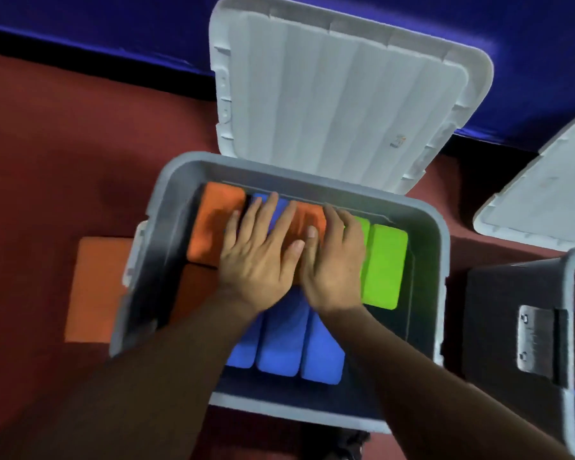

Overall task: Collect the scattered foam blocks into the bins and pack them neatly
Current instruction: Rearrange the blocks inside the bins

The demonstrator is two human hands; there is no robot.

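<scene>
Both hands flat – left hand [258, 257] & right hand [334, 260] gripping nothing, fingers straight, pressing foam blocks [284, 340] down in grey bin [425, 220], lid [342, 94] propped open behind

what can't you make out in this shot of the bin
Head view: the left hand and right hand cover the middle blocks in the bin.
The second bin is cut off by the right edge; contents unseen.
The sticker on the lid is too blurred to read.

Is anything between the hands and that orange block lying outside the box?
Yes. The left hand and right hand rest inside the gray bin, and its left wall stands between them and the orange block on the floor. They would probably have to lift over it.
</scene>
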